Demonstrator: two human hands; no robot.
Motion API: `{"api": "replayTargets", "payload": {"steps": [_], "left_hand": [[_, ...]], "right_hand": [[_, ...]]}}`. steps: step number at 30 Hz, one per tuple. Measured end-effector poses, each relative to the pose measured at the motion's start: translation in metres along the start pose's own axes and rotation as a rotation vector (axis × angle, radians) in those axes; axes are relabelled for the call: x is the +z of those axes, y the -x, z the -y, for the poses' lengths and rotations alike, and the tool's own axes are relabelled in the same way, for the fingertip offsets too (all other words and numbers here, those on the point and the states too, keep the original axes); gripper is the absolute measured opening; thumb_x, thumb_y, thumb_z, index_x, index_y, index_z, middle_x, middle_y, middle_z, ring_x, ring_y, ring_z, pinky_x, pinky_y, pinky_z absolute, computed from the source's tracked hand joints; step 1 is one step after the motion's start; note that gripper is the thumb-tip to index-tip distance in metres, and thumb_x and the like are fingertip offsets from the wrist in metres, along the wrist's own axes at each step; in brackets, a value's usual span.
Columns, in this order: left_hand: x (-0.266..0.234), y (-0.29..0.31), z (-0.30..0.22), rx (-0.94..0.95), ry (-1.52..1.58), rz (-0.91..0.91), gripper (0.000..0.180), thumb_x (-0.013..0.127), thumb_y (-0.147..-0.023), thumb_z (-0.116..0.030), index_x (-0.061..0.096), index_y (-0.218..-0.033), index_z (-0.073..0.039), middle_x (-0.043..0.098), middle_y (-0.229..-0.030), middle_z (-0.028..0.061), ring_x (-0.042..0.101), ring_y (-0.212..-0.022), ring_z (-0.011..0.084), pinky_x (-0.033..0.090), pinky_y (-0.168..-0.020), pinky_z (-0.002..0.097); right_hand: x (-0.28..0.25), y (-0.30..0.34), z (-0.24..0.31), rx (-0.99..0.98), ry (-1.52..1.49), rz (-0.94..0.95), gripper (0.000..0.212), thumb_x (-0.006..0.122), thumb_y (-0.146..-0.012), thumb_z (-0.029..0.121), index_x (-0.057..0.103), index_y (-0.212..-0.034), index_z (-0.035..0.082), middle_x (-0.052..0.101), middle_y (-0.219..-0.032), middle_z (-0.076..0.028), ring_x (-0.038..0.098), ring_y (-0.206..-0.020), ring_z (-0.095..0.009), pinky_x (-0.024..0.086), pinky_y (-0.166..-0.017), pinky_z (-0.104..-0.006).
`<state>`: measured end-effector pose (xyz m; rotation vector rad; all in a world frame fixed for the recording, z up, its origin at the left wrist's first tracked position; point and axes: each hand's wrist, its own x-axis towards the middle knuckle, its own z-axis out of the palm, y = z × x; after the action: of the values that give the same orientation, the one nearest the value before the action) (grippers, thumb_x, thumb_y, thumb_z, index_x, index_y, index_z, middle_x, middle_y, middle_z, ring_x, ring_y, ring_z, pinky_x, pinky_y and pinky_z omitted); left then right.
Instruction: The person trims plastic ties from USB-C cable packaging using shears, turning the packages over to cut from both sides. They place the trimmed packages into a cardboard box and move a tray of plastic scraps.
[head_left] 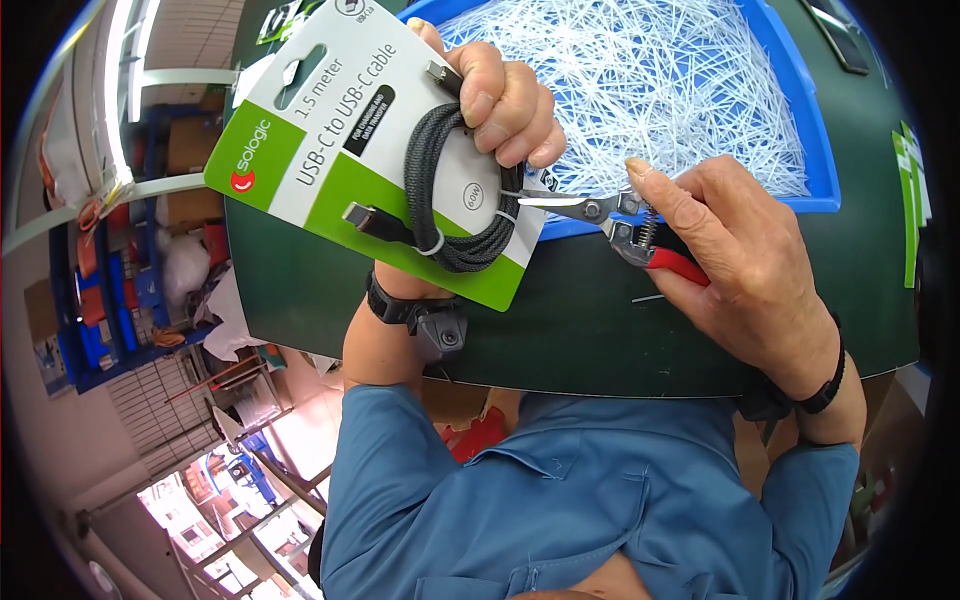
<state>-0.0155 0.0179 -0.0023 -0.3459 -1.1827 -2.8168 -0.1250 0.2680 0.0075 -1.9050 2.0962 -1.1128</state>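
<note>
L hand (505, 105) fingers grip carded blk cable coil (420, 165); R hand (745, 250) holds red-handled snips (625, 235), tips at coil's R side.

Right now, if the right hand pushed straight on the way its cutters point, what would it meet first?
Probably the black coiled cable on the card: the cutters in the right hand point at its near side. Depth is unclear; they may already touch.
</note>
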Motion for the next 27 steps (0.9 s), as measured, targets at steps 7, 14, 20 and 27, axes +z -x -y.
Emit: {"api": "replayTargets", "payload": {"steps": [7,14,20,27], "left_hand": [[-0.001,0.001,0.005,0.018,-0.010,-0.016,0.061,0.017,-0.114,-0.049,0.055,-0.085,-0.012,0.044,-0.071,0.0001,0.045,-0.068,0.0157,0.047,-0.076,0.0359],[0.005,-0.003,0.006,0.050,0.046,0.017,0.059,0.018,-0.114,-0.049,0.055,-0.085,-0.013,0.046,-0.073,0.0003,0.047,-0.073,0.0176,0.048,-0.083,0.0378],[0.023,-0.005,0.034,0.225,0.394,-0.116,0.053,0.022,-0.114,-0.044,0.054,-0.084,-0.014,0.046,-0.075,0.0005,0.049,-0.083,0.0201,0.040,-0.108,0.0410],[0.037,-0.008,0.068,0.191,0.581,-0.174,0.050,0.025,-0.114,-0.041,0.055,-0.085,-0.014,0.051,-0.080,0.0023,0.051,-0.090,0.0223,0.028,-0.122,0.0433]], "right_hand": [[-0.004,0.000,-0.002,-0.016,0.090,0.015,0.085,0.082,-0.058,-0.007,0.063,-0.139,0.010,0.055,-0.089,-0.009,0.059,-0.074,-0.025,0.050,-0.061,-0.0360],[-0.008,0.004,-0.008,0.004,0.033,0.035,0.078,0.079,-0.063,-0.009,0.063,-0.137,0.008,0.056,-0.087,-0.010,0.060,-0.073,-0.025,0.050,-0.061,-0.0354],[-0.002,-0.006,-0.007,0.087,-0.227,-0.124,0.055,0.079,-0.077,-0.005,0.061,-0.128,0.001,0.063,-0.093,-0.011,0.065,-0.077,-0.023,0.054,-0.069,-0.0316],[0.003,-0.009,-0.005,0.117,-0.393,-0.140,0.045,0.082,-0.078,-0.001,0.060,-0.117,0.001,0.067,-0.092,-0.009,0.068,-0.079,-0.021,0.055,-0.073,-0.0301]]}}
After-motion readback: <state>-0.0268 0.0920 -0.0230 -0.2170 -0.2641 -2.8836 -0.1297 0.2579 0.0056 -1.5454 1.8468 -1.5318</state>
